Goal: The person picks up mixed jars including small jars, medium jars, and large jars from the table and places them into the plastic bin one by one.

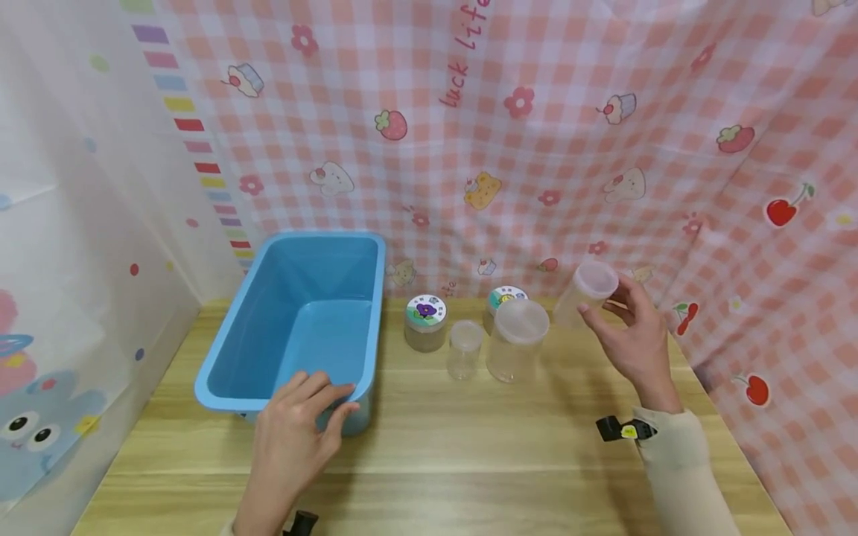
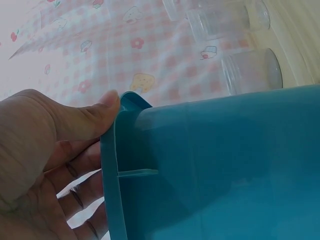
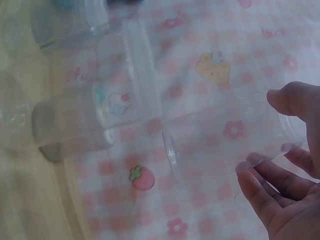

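The left hand [image 1: 295, 428] rests on the near right corner of the blue plastic tub [image 1: 295, 313], its fingers [image 1: 315, 387] relaxed and slightly spread over the rim; in the left wrist view the thumb [image 2: 95, 117] presses against the tub's lip [image 2: 112, 165] while the other fingers lie along the outside wall below it. The tub stands on the left part of the wooden desk [image 1: 456, 454], close to the checked pink curtain [image 1: 536, 149].

The right hand [image 1: 633, 339] holds a clear plastic jar [image 1: 585, 295] lifted off the desk and tilted, its pale lid pointing up and toward the right. The right wrist view shows the thumb [image 3: 295, 100] and fingertips [image 3: 255, 167] pinching the jar [image 3: 225, 145] near its lid end.

Between tub and raised jar, four more jars stand on the desk: a jar with a flower label on its lid [image 1: 425, 321], a small clear jar [image 1: 465, 348] just beside it, a larger clear jar [image 1: 517, 339], and another labelled jar [image 1: 504, 298] partly hidden behind that.
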{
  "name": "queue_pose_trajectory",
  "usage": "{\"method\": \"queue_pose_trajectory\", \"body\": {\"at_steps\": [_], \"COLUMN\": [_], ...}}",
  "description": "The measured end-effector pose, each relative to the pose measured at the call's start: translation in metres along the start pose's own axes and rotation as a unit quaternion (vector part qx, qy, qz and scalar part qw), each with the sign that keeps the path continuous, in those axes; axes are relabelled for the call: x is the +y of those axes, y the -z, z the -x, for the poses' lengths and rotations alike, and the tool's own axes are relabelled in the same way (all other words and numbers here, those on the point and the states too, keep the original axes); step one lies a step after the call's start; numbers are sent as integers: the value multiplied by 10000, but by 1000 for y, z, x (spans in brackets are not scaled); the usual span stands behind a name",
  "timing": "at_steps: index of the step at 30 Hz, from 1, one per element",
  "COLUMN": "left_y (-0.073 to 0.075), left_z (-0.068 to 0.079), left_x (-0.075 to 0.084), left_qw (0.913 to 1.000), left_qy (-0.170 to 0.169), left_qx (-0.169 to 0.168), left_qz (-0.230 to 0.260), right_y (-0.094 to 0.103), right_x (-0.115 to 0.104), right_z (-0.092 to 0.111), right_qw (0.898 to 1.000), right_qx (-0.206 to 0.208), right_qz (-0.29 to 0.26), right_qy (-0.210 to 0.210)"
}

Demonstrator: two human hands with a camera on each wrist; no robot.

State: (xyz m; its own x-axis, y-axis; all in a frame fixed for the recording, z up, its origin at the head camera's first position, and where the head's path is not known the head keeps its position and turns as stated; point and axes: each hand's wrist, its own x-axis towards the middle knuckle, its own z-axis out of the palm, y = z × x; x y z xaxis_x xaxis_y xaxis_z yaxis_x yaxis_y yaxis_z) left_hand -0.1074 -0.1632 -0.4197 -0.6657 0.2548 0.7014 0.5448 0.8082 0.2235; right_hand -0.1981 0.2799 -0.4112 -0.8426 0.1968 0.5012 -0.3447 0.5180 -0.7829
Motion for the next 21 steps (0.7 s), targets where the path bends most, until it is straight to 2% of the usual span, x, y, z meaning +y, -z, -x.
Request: {"method": "queue_pose_trajectory", "body": {"at_steps": [5, 10, 21], "left_y": [0, 0, 0], "left_z": [1, 2, 2], "left_x": [-1, -1, -1], "left_qw": [10000, 10000, 10000], "left_qy": [-10, -25, 62], "left_qx": [-24, -41, -22], "left_qz": [6, 5, -12], "right_y": [-7, -18, -50], "right_x": [-16, -27, -51], "right_z": [-2, -3, -4], "right_qw": [9993, 9975, 9918], "right_qx": [-133, -373, -878], "right_qz": [-131, -40, -219], "right_qy": [336, 605, 898]}}
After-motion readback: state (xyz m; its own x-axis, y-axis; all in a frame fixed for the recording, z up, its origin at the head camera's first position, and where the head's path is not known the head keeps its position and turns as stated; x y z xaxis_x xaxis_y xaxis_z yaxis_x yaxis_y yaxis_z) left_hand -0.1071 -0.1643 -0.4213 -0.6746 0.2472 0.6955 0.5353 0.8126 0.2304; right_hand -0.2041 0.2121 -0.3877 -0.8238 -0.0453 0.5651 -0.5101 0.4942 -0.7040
